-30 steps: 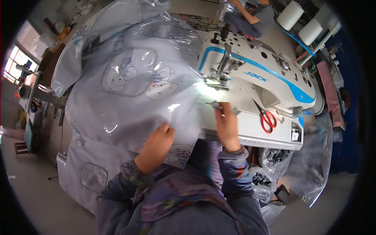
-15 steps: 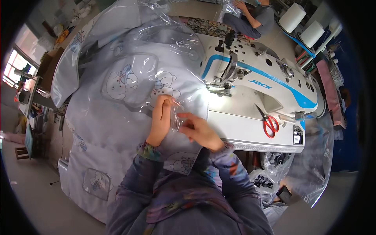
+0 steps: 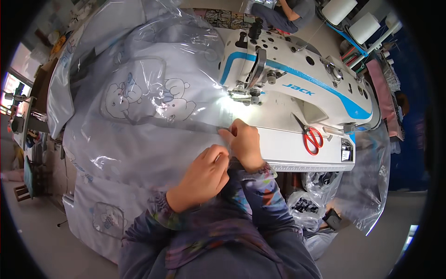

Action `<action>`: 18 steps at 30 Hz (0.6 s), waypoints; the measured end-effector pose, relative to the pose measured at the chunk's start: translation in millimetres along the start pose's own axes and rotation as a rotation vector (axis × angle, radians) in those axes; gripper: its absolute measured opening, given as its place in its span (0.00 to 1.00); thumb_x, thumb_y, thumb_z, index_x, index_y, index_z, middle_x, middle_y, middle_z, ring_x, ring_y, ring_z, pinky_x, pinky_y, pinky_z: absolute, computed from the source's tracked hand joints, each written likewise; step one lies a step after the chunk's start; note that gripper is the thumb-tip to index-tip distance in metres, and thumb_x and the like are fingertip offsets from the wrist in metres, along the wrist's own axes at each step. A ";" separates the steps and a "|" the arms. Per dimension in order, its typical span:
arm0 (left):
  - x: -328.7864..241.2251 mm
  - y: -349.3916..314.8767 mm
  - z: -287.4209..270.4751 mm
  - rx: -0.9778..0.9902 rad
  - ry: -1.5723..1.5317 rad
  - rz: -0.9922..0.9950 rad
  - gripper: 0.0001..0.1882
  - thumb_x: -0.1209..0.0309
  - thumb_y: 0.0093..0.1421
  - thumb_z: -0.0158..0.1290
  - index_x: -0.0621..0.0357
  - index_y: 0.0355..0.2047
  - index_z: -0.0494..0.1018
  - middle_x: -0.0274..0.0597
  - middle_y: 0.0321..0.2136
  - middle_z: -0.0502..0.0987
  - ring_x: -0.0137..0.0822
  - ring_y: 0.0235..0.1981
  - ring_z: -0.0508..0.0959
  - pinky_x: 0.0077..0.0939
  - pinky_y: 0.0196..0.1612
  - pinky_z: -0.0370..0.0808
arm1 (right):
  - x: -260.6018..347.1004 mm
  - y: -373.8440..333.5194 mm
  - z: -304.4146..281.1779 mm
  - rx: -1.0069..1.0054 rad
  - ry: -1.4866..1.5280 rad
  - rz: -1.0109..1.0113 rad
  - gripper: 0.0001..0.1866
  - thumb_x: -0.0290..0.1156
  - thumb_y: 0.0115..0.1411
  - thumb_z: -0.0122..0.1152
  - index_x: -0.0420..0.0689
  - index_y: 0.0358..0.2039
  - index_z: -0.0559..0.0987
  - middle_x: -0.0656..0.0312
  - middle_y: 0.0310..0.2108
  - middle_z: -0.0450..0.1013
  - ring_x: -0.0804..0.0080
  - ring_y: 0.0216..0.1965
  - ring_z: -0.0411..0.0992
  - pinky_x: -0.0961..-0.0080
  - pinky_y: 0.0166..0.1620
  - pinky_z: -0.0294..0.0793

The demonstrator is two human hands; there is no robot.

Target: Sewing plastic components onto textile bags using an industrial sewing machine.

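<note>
A large sheet of clear plastic (image 3: 153, 139) with printed cartoon bears (image 3: 139, 97) lies over the sewing table. My left hand (image 3: 204, 176) and my right hand (image 3: 244, 142) sit close together at the sheet's near edge, both pinching it just in front of the machine's lit needle area (image 3: 244, 95). The white and blue sewing machine (image 3: 297, 88) stands right behind my right hand.
Red-handled scissors (image 3: 312, 138) lie on the machine bed to the right. Clear bags (image 3: 311, 209) hang below the table's right side. Another person (image 3: 283, 11) sits at the far end. White thread cones (image 3: 353, 18) stand at the top right.
Both hands have moved from the middle of the sheet back toward the needle and now pinch the sheet's edge. The view has tilted, so the machine appears more to the right.
</note>
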State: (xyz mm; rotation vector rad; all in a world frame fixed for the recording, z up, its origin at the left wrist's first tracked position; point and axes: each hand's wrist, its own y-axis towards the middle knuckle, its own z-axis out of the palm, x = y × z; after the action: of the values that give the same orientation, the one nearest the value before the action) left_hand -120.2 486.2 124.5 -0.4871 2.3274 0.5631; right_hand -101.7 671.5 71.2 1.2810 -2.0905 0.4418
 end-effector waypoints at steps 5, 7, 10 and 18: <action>20.0 -10.4 22.2 -0.075 0.075 0.034 0.10 0.77 0.56 0.56 0.67 0.38 0.70 0.56 0.50 0.73 0.56 0.42 0.76 0.47 0.48 0.75 | -5.1 -12.4 -16.2 0.127 0.460 0.212 0.11 0.29 0.62 0.71 0.35 0.33 0.79 0.61 0.20 0.78 0.79 0.20 0.74 0.76 0.24 0.73; 20.7 -9.6 24.3 -0.085 0.110 0.020 0.12 0.77 0.56 0.57 0.67 0.39 0.70 0.54 0.49 0.74 0.54 0.42 0.76 0.46 0.47 0.76 | -3.9 -11.3 -20.6 0.154 0.522 0.230 0.09 0.27 0.63 0.69 0.34 0.33 0.79 0.63 0.21 0.78 0.82 0.20 0.74 0.80 0.24 0.73; 14.4 -3.8 23.8 -0.073 0.219 -0.037 0.16 0.76 0.56 0.58 0.68 0.44 0.72 0.51 0.46 0.75 0.51 0.41 0.77 0.43 0.44 0.77 | -0.5 -8.3 -24.1 0.171 0.406 0.219 0.09 0.27 0.64 0.69 0.34 0.33 0.79 0.62 0.22 0.78 0.81 0.20 0.73 0.81 0.26 0.75; 13.4 5.0 23.2 0.023 0.271 -0.137 0.31 0.81 0.55 0.55 0.68 0.62 0.70 0.50 0.46 0.74 0.50 0.42 0.78 0.41 0.44 0.78 | -2.2 -12.8 -26.3 0.189 0.602 0.300 0.08 0.26 0.64 0.66 0.32 0.33 0.81 0.62 0.21 0.78 0.82 0.20 0.74 0.81 0.24 0.75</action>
State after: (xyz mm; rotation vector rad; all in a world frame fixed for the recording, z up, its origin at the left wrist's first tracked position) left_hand -119.7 499.9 100.9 -0.7454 2.5270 0.4257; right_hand -80.6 682.2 88.6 0.7884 -1.7417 1.0369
